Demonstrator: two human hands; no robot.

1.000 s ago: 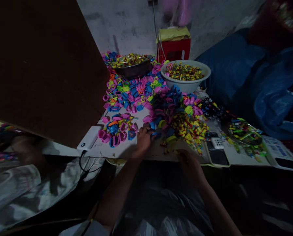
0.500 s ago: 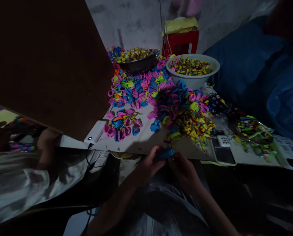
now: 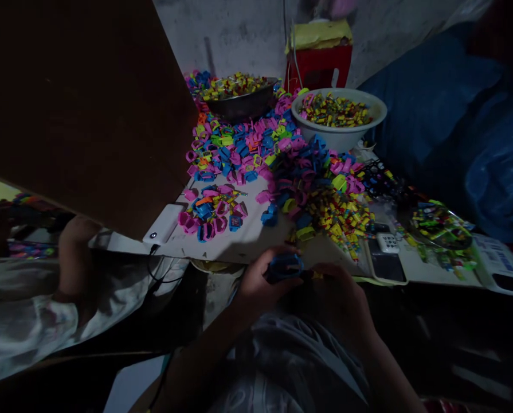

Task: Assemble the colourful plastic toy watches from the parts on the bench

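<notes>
Since a second ago the left hand (image 3: 260, 281) has come back from the pile on the table to the near edge, and it now meets the right hand (image 3: 340, 289) just below that edge. The small blue plastic clip-shaped piece (image 3: 285, 267) it brought along sits between them. The left fingers are curled shut around the piece's left end. The right hand touches its other end, but in the dark I cannot tell whether those fingers are closed on it.

The work surface is a pale flat board (image 3: 247, 238) with worn patches, set against a rough grey plaster wall (image 3: 234, 34). A large dark brown panel (image 3: 79, 97) blocks the upper left of the view. A heap of blue fabric or sheeting (image 3: 445, 120) fills the right side.

Two bowls stand at the back: one dark metal bowl (image 3: 239, 103) and one white plastic basin (image 3: 340, 135), both heaped with small yellow and red pieces. One red box with a yellow top (image 3: 318, 57) stands behind them. A loose spread of pink, blue and green plastic clips (image 3: 256, 152), far too many to count, covers the middle of the board. One smaller separate cluster (image 3: 211, 215) lies nearer. One white power bank (image 3: 164, 223) lies at the left edge, one small white calculator (image 3: 387, 242) on the right. Another person's hand (image 3: 73, 235) rests at far left.
</notes>
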